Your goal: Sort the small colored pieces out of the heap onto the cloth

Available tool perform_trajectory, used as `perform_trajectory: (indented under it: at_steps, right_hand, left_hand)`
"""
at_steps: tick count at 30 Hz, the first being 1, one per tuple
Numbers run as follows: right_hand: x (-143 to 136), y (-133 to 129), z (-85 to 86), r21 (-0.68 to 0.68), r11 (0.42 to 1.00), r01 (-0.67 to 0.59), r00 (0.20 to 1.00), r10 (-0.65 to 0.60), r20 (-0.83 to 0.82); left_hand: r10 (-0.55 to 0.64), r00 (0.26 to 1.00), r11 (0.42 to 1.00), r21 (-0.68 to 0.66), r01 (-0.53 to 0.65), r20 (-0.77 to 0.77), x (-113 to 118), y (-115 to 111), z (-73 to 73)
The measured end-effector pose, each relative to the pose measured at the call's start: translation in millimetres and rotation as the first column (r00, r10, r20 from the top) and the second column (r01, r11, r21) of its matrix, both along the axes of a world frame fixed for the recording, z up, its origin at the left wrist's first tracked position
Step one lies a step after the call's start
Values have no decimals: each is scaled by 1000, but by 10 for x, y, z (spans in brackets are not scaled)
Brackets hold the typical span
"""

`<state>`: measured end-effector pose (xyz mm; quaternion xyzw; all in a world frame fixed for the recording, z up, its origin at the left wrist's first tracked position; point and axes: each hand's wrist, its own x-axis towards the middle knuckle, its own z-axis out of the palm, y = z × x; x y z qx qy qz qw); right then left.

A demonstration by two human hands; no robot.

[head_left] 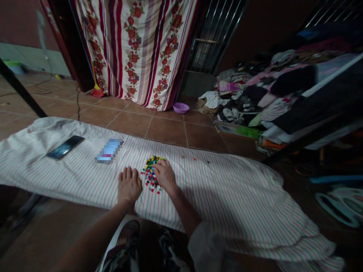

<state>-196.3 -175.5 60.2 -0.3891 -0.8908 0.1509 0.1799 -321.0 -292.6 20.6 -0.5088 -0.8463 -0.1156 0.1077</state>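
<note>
A pile of tiny coloured blocks [150, 174], in red, yellow, green, blue and white, lies spread on the striped cloth [227, 196]. My right hand [165, 173] is over the right side of the pile, its fingers bent and drawn together among the pieces. Whatever the fingertips grip is too small to make out. To the left of the pile, my left hand [129, 186] rests palm down on the cloth, fingers stretched out and holding nothing. Beyond my right hand, a tiny red-orange piece [194, 159] and a dark green piece [208, 162] lie apart from the pile.
A dark phone [66, 147] and a second phone with a lit, blurred screen [109, 151] lie on the cloth at left. Past the far edge are a tiled floor, a purple basin [180, 108], a flowered curtain [133, 53] and heaped clothes [255, 87].
</note>
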Motion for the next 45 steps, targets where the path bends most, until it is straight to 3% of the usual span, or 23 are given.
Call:
perform_trajectory:
  at_steps: [6, 14, 20, 31, 45]
  right_hand:
    - [-337, 153, 108, -12, 1000, 6, 978, -3, 207]
    - [-479, 246, 94, 35, 999, 31, 948, -40, 315]
    - [-519, 270, 66, 35, 997, 71, 951, -78, 300]
    - [-558, 279, 72, 50, 999, -18, 940, -1, 342]
    - [-561, 278, 124, 12, 999, -41, 924, 33, 380]
  left_hand:
    - [3, 1000, 1000, 3, -3, -4, -9, 5, -5]
    - [-3, 998, 1000, 28, 1, 63, -8, 5, 13]
    - [0, 999, 1000, 6, 0, 36, -9, 13, 17]
    - [0, 1000, 1000, 10, 0, 23, 1, 4, 34]
    - [3, 1000, 1000, -6, -3, 10, -2, 3, 26]
